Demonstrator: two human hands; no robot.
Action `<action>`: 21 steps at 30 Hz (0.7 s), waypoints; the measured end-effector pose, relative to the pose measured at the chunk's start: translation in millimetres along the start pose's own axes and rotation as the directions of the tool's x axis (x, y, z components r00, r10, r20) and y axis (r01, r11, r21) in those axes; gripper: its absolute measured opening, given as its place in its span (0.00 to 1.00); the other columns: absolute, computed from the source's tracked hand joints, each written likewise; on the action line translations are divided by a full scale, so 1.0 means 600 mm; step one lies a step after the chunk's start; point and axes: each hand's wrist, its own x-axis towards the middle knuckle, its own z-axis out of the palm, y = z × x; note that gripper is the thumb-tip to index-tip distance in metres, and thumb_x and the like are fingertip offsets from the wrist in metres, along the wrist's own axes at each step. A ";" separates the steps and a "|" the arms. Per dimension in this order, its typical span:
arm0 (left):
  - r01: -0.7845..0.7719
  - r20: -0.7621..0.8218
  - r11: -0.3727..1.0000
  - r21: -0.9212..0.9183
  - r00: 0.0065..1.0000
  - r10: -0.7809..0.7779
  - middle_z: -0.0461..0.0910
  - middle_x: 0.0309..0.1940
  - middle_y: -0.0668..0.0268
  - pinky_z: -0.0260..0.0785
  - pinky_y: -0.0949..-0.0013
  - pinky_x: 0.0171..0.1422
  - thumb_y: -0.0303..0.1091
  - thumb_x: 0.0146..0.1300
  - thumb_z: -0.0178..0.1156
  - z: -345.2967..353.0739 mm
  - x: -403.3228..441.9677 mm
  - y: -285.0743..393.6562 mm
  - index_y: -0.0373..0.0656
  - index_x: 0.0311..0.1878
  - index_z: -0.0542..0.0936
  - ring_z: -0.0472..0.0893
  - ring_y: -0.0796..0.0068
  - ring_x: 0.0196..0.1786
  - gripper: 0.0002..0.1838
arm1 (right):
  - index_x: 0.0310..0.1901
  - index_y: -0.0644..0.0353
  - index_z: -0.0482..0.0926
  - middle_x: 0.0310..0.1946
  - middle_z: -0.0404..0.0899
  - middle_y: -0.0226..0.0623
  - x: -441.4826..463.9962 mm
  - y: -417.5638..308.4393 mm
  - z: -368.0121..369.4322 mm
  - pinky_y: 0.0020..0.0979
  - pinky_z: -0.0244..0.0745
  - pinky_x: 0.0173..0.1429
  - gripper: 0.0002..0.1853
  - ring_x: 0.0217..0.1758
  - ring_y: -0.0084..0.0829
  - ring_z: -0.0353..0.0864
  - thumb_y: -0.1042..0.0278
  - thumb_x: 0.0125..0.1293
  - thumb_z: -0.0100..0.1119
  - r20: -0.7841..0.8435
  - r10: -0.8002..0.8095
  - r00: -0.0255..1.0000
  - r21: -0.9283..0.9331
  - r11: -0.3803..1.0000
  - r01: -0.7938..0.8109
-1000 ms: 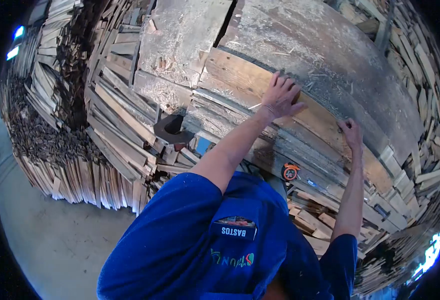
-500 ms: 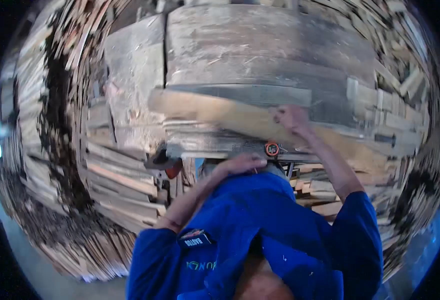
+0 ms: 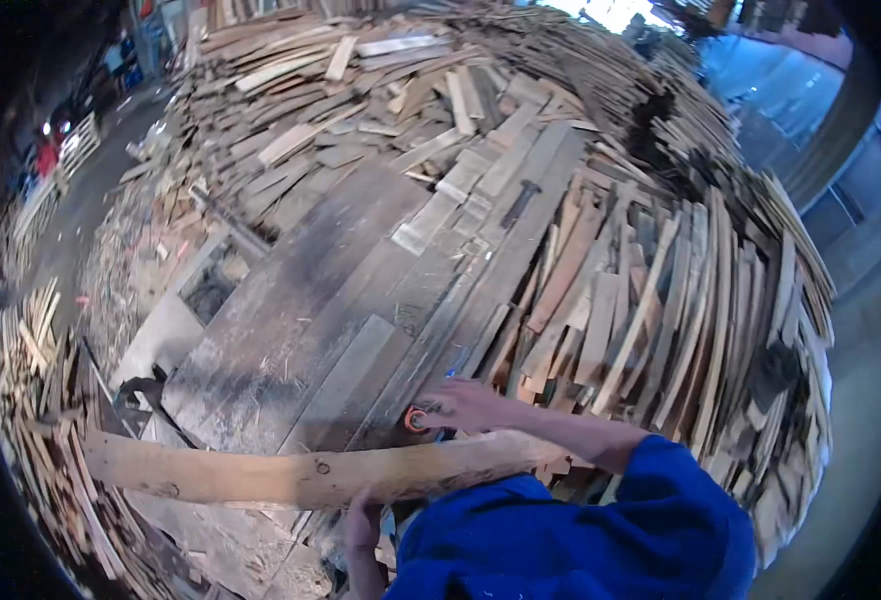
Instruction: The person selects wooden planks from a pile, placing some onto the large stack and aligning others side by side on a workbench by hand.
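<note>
- Tan wood, knotted: one long plank [image 3: 291, 478] crosses the workbench's [image 3: 281, 320] near end.
- I see the right hand [image 3: 468, 406] at a round orange-rimmed tool [image 3: 414, 419] by the workbench; whether grasping, I cannot tell.
- Left hand [image 3: 363, 524] touches the plank's near edge, its grip hidden from me.
- Rough, jagged boards [image 3: 301, 143] heap beyond the workbench.

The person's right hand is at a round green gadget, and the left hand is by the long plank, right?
The round gadget is orange, not green, as the head view shows. The right hand is at it, and the left hand is by the long plank.
</note>
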 end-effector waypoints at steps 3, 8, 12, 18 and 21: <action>0.024 0.005 1.000 0.014 1.000 -0.024 0.80 0.58 0.62 0.66 0.56 0.71 0.46 0.71 0.56 0.024 -0.044 0.036 0.39 0.63 0.76 0.77 0.63 0.63 0.25 | 0.69 0.57 0.71 0.60 0.76 0.58 -0.192 0.146 0.058 0.48 0.74 0.62 0.47 0.62 0.55 0.77 0.21 0.62 0.51 0.170 0.391 0.905 -0.212 0.911 -0.354; 0.121 0.128 0.986 0.114 0.983 -0.135 0.78 0.61 0.60 0.66 0.54 0.71 0.46 0.69 0.56 0.010 -0.058 0.037 0.40 0.65 0.73 0.76 0.61 0.64 0.27 | 0.62 0.60 0.78 0.52 0.82 0.56 -0.461 0.094 0.171 0.49 0.75 0.60 0.37 0.54 0.55 0.82 0.32 0.69 0.51 0.114 0.481 0.869 0.215 0.842 -0.494; 0.248 0.220 0.957 0.149 0.935 -0.277 0.78 0.61 0.59 0.66 0.52 0.71 0.44 0.68 0.57 0.015 -0.027 -0.017 0.39 0.65 0.74 0.76 0.59 0.64 0.26 | 0.52 0.54 0.84 0.44 0.85 0.51 -0.550 0.076 0.275 0.47 0.75 0.51 0.31 0.45 0.52 0.84 0.33 0.71 0.48 0.117 0.729 0.675 0.238 0.639 -0.731; 0.375 0.214 0.882 0.286 0.872 -0.440 0.79 0.59 0.60 0.68 0.52 0.69 0.44 0.68 0.56 0.083 0.010 -0.067 0.39 0.63 0.74 0.76 0.59 0.64 0.25 | 0.50 0.51 0.86 0.45 0.85 0.50 -0.654 -0.047 0.232 0.45 0.76 0.53 0.33 0.48 0.52 0.84 0.30 0.70 0.47 0.233 0.833 0.502 0.291 0.433 -0.853; 0.416 0.223 0.817 0.400 0.820 -0.527 0.79 0.58 0.60 0.68 0.54 0.68 0.43 0.68 0.56 0.152 0.034 -0.088 0.39 0.62 0.75 0.77 0.59 0.63 0.24 | 0.51 0.56 0.85 0.44 0.85 0.54 -0.706 -0.036 0.324 0.48 0.75 0.56 0.39 0.49 0.55 0.83 0.24 0.67 0.45 0.186 0.865 0.466 0.453 0.345 -0.822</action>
